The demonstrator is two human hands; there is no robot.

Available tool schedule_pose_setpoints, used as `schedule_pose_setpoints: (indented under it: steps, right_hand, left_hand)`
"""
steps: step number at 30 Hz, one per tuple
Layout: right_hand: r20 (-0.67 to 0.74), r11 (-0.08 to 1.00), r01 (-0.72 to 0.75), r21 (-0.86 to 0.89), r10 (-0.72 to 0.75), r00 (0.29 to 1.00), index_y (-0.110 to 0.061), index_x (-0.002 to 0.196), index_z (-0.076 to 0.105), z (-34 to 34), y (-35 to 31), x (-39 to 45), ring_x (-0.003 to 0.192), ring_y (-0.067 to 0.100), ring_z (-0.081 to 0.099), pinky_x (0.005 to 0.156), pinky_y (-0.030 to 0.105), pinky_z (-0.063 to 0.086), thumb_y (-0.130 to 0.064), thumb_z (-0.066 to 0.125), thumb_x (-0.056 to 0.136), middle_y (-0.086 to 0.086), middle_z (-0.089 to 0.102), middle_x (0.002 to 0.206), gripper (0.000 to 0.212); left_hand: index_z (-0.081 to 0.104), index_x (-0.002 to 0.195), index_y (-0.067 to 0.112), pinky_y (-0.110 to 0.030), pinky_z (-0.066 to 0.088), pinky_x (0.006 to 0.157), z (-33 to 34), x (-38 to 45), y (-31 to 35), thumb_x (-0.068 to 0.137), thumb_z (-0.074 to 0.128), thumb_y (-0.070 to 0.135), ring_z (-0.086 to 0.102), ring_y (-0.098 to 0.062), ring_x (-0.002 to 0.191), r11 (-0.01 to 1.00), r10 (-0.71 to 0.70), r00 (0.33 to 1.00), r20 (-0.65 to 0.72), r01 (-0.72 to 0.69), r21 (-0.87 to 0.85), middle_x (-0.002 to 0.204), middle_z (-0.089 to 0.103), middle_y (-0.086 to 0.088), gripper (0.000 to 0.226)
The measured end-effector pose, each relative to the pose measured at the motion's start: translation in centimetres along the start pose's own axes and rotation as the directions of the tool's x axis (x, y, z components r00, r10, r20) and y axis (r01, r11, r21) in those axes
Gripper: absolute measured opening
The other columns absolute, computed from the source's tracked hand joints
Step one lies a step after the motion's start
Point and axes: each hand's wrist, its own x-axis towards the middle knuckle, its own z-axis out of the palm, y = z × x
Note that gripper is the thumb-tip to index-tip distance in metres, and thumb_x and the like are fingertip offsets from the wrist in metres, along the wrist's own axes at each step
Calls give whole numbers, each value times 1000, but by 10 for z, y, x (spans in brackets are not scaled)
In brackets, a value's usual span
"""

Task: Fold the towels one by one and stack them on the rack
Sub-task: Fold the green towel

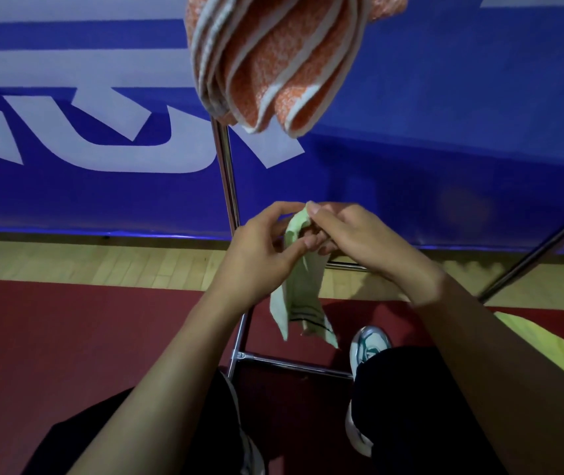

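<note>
Both hands, left hand (263,248) and right hand (359,238), pinched the top of a pale green towel (302,296) hanging between them, near the metal rack (227,166); an orange towel (273,56) hung far above.

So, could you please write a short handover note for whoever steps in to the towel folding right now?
Left hand and right hand: both pinch the top edge of the small pale green towel, which hangs loosely between them, unfolded.
Orange towel with white stripes: draped over the top of the metal rack, bunched rather than neatly stacked.
Yellow-green cloth: lies at lower right; what it rests on is unclear.
Done: possibly the orange towel, though its fold looks loose.
Left: fold the green towel, stack it on the rack, then deal with the yellow-green cloth.
</note>
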Motion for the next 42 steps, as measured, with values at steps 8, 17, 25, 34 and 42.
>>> schedule_pose_setpoints:
  steps: [8, 17, 25, 34, 42]
  right_hand:
    - [-32, 992, 33, 123, -29, 999, -16, 105, 67, 2, 7, 9, 88, 17, 75, 88, 45, 62, -43, 44, 107, 4, 76, 93, 35]
    - [252, 848, 76, -525, 69, 965, -26, 129, 57, 16, 19, 3, 96, 11, 62, 83, 30, 48, -50, 70, 90, -11, 66, 108, 48]
    - [115, 722, 2, -692, 108, 987, -21, 107, 66, 27, 23, 7, 88, 30, 64, 78, 44, 57, -42, 53, 97, 6, 67, 100, 27]
    - [151, 761, 48, -647, 66, 986, -14, 67, 53, 29, 18, 4, 72, 27, 58, 64, 43, 50, -37, 53, 93, 1, 57, 68, 35]
    - [296, 740, 94, -666, 146, 944, -17, 89, 66, 42, 11, -3, 84, 25, 66, 78, 45, 58, -50, 49, 89, 2, 67, 91, 37]
  left_hand:
    - [76, 117, 23, -39, 63, 73, -15, 10, -1, 102, 65, 14, 77, -22, 75, 987, -70, 989, -130, 50, -153, 79, 78, -11, 20]
    - [71, 119, 2, -25, 60, 67, -21, 9, 11, 102, 62, 4, 72, -10, 67, 907, -156, 980, -119, 95, -410, 72, 76, -1, 20]
    - [65, 116, 6, -33, 60, 71, -31, 9, 12, 103, 60, 8, 68, -14, 68, 865, -211, 972, -105, 135, -483, 84, 70, -10, 15]
    - [61, 105, 14, -24, 58, 67, -32, 15, 2, 101, 61, 10, 70, -12, 76, 946, -223, 915, -335, 121, -300, 87, 71, -4, 6]
    - [62, 109, 12, -27, 60, 65, -27, 14, 3, 102, 63, 15, 74, -17, 82, 925, -271, 910, -315, 156, -346, 110, 69, -22, 8]
